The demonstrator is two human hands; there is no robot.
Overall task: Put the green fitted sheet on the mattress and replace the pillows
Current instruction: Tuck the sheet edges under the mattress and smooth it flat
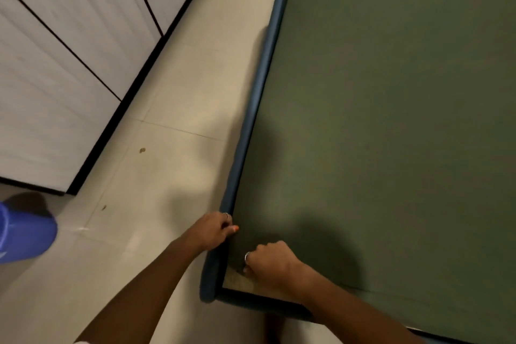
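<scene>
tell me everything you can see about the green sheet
The green sheet is plain olive cloth, matte and mostly smooth, spread flat over the mattress inside a dark blue bed frame. At the near corner it is not yet on: a tan patch of mattress shows bare. The left hand grips its edge at the frame; the right hand clutches it beside the bare patch.

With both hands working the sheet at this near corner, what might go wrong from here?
1. The green fitted sheet has not yet covered the corner: a tan patch of bare mattress still shows, so the sheet could spring back if either grip loosens.
2. The left hand sits against the dark blue padded bed frame, where fingers could get pinched.
3. The right hand bunches fabric, which may leave wrinkles.
</scene>
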